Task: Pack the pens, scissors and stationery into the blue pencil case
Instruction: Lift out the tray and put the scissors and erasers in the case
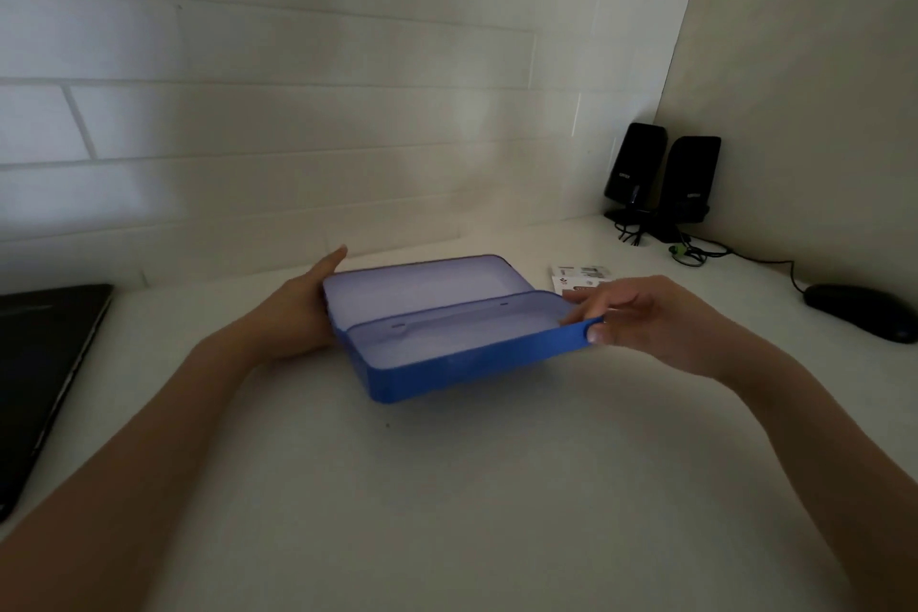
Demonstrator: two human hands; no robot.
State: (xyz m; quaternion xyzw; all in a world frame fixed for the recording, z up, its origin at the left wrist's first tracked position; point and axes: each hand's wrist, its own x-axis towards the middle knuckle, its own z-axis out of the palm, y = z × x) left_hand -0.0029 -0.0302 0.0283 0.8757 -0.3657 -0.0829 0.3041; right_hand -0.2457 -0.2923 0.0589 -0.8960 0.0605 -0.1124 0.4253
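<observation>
Fingers (591,313) of the right hand (646,323) pinch the open, empty blue metal pencil case (447,363) at its right end; the left hand (303,308) grips its left end above the white desk (472,487).

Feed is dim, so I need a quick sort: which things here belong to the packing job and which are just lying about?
Job:
blue pencil case, open and empty, gripped by left hand and right hand

Lying about:
laptop
two speakers
mouse
small printed packet, possibly stationery; too blurred to tell

No pens or scissors in view.

pencil case (447,338) mid-table (447,487), laptop (44,363) left, mouse (859,311) right
</observation>
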